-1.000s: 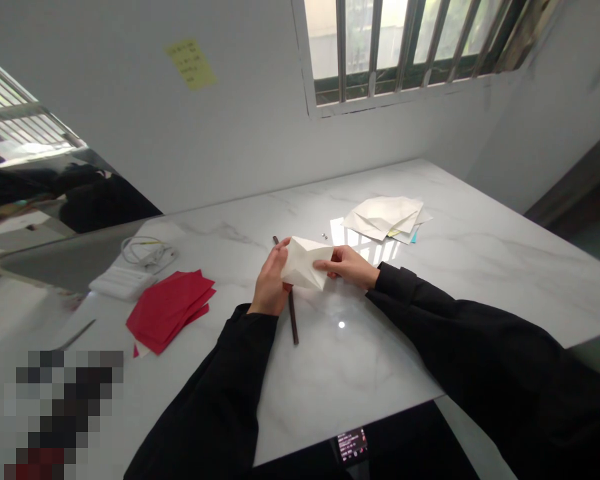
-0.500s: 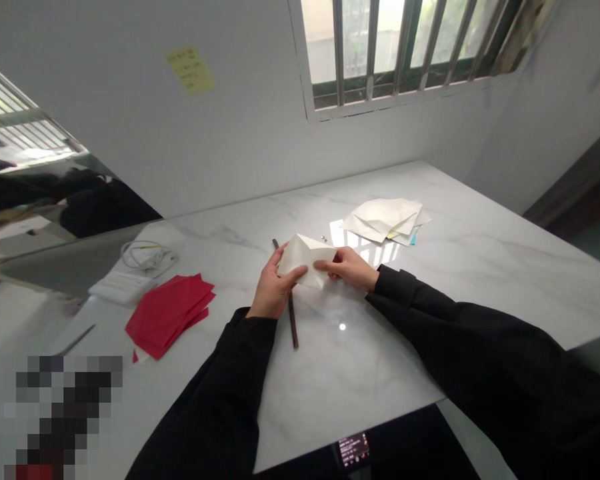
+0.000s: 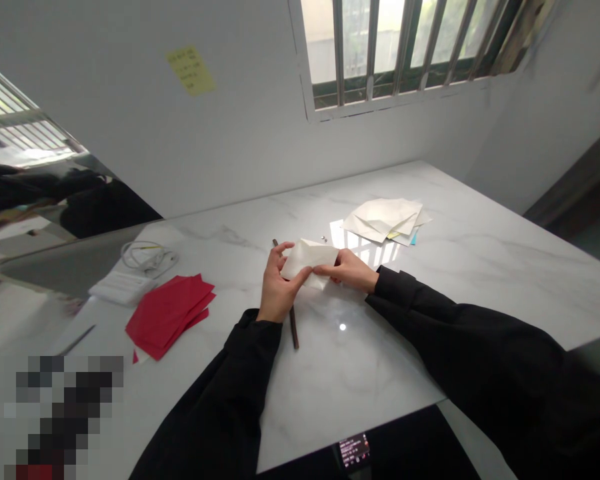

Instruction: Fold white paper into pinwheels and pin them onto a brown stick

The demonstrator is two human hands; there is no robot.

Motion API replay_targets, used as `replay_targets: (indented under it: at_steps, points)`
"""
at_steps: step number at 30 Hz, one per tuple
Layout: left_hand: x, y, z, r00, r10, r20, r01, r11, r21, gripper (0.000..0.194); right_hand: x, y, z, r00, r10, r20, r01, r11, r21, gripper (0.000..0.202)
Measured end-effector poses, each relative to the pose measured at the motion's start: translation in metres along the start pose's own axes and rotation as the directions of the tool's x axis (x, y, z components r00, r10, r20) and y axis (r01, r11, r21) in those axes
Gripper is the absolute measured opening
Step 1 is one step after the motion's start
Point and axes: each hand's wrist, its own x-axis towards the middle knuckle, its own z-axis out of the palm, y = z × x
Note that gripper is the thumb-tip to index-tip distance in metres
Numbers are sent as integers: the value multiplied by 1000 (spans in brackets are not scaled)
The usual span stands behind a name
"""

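Observation:
A folded piece of cream paper [image 3: 310, 255] is held up between both hands, above the marbled table. My left hand [image 3: 281, 283] grips its left side, with the thumb pressed on the near face and the fingers curled behind. From the right, my right hand [image 3: 347, 269] pinches the paper, its thumb tip close to the left thumb. Under the paper and the left hand lies a thin dark brown stick [image 3: 293, 327], partly covered. Farther back on the right rests a pile of folded cream papers [image 3: 387, 217].
Red folded papers [image 3: 170, 317] lie at left, near a white box [image 3: 123, 287] and a coiled white cable [image 3: 150, 257]. Tiny metallic bits [image 3: 324, 239] sit behind the hands. A lit phone screen [image 3: 354, 451] shows below the table's front edge. The wall carries a yellow note [image 3: 191, 70].
My left hand has shifted slightly right, bringing its thumb up to the right thumb. Its fingers now show more at the paper's left edge. The right hand has hardly moved.

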Motion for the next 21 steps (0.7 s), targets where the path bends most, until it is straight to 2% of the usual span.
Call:
replay_targets:
  at_steps: [3, 6, 12, 15, 19, 21]
  points:
    - [-1, 3, -1, 999, 33, 38, -32, 999, -24, 46, 0, 0, 0, 1000, 7, -10, -6, 1000, 30, 32]
    - [-1, 3, -2, 999, 0, 37, 1, 999, -32, 33, 0, -1, 0, 1000, 21, -20, -20, 998, 52, 32]
    - [1, 0, -2, 999, -4, 40, 5, 1000, -20, 38, -1, -3, 0, 999, 33, -26, -31, 998, 52, 31]
    - [0, 0, 1, 998, -45, 39, 49, 995, -82, 54, -1, -3, 0, 999, 33, -23, -32, 999, 38, 31]
    - [0, -2, 2, 994, -108, 21, 110, 983, -146, 66, -1, -4, -1, 998, 56, -2, -55, 996, 70, 43]
    - [1, -3, 1, 993, -117, 1, 116, 983, -143, 69, 0, -7, -2, 996, 88, 5, -87, 983, 162, 50]
